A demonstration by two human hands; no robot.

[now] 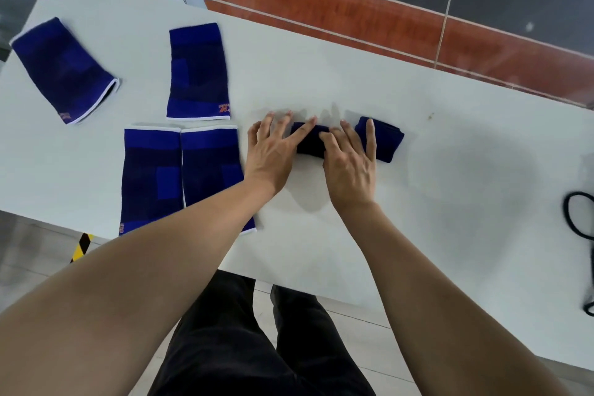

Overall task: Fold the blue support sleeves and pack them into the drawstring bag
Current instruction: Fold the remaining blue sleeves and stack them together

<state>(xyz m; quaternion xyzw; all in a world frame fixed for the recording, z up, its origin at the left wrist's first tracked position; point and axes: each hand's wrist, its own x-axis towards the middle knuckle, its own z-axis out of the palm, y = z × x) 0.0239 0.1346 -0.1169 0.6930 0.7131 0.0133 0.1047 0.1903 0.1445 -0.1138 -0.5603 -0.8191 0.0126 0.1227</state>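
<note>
Both hands are flat on the job here, fingers straight and pressing down rather than curled around anything: the left hand has its fingertips on the left end of the folded sleeve, and the right hand presses across its middle, so nothing is actually gripped, just pinned to the white table. Going left to right across the table: there's a flat sleeve at the far left lying at an angle, then an upright flat sleeve further in, and closer to the near edge a pair of flat sleeves lying side by side and touching, partly under the left forearm. Then comes the dark folded one under the hands, roughly mid-table, with its right end sticking out past the right hand. Way off at the right edge there's a black cord loop, which I'm guessing belongs to the drawstring bag, but the bag itself is mostly out of frame so can't say for sure. My read is we're still on the folding step, first sleeve getting squashed into a tight bundle, four still unfolded. Next move probably needs a proper grab on the bundle so it doesn't spring open, then carry it right toward the bag.
</note>
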